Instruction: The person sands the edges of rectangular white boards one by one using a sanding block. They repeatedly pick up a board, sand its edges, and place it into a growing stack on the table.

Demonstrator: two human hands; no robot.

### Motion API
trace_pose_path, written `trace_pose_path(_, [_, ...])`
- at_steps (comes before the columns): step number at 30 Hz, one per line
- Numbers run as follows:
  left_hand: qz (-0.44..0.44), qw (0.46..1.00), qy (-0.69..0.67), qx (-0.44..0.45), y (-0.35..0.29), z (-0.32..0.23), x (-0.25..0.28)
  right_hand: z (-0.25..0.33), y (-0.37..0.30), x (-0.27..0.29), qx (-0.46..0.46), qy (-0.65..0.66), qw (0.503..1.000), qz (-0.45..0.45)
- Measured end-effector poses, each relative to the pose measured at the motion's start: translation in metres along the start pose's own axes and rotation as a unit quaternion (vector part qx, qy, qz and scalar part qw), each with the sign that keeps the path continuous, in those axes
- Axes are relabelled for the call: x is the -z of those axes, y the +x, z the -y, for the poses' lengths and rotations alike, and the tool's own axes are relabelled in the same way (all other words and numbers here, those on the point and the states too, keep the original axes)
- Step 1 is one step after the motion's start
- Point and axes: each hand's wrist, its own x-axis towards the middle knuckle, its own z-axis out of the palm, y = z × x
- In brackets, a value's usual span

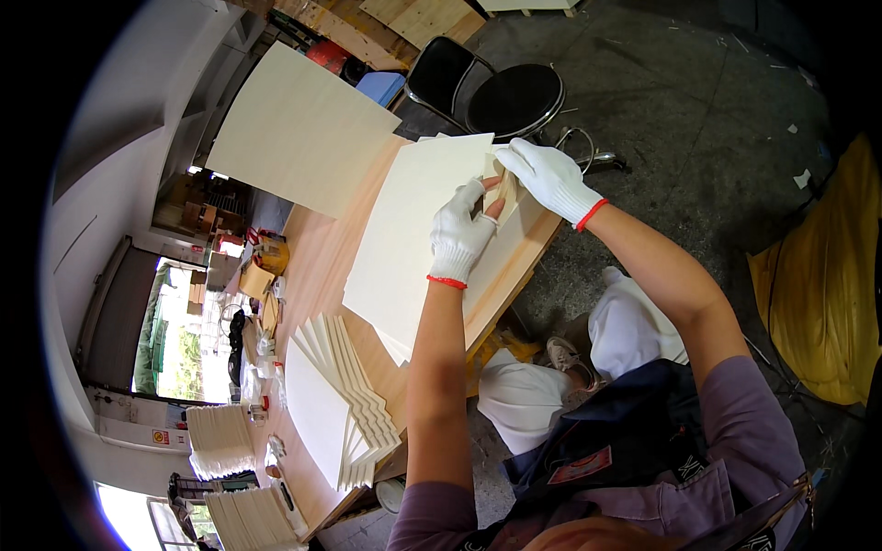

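Observation:
Both my hands wear white knit gloves with red cuffs. My left hand [462, 230] is at the right edge of a large cream sheet [404, 230] lying on the wooden table [335, 248]. Its bare thumb and forefinger close around a small tan piece [506, 190], whose kind I cannot make out. From the other side, my right hand [551, 179] reaches to the same piece, fingers together at its upper end. Whether the right fingers grip it is hidden. More sheet edges show beneath the large sheet.
A fanned stack of cream sheets [335, 404] sits at the table's near left. Beyond stands a large pale panel [303, 129]. A black round stool [514, 99] is past the table's far right edge. Yellow sheeting [822, 294] hangs at right.

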Motion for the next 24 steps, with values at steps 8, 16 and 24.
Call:
trace_pose_path(8, [-0.030,0.998,-0.046,0.009,-0.002,-0.004,0.001,0.008,-0.002,0.006,-0.012,-0.015,1.000,0.022])
trace_pose_path(16, [0.003,0.999,0.037,-0.004,-0.001,-0.007,0.001,0.002,-0.002,0.003,-0.011,-0.014,1.000,0.007])
trace_pose_path(24, [-0.010,0.999,-0.019,0.039,-0.002,-0.012,0.002,0.008,-0.001,0.008,-0.033,0.010,0.999,0.025])
